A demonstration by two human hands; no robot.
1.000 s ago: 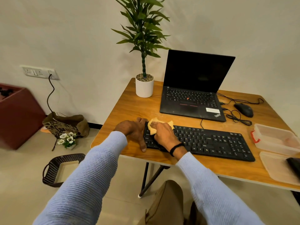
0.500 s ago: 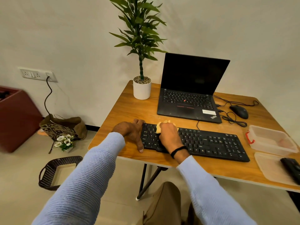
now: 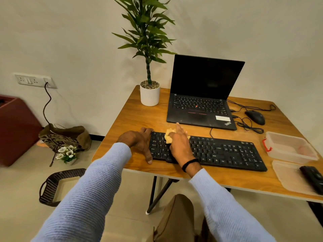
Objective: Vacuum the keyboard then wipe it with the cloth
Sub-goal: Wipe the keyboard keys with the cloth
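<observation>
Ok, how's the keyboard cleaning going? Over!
Left hand holds keyboard by its left end. Right hand holds cloth down on left keys. Nothing lying on the other keys.

The rectangular table top point(image 3: 132, 117) is orange-brown wood with visible grain and a soft satin sheen. The long black plastic keyboard point(image 3: 227, 152) looks matt. The crumpled yellow cloth point(image 3: 168, 137) is soft-looking, wrinkled fabric. The open black laptop point(image 3: 204, 75) has a matt casing. The round white plant pot point(image 3: 150, 96) is smooth. The rectangular plastic tub point(image 3: 290, 147) is frosted and translucent. The pale blue sleeve point(image 3: 83, 198) is ribbed knit. The dark brown floor basket point(image 3: 47, 186) is woven.
</observation>
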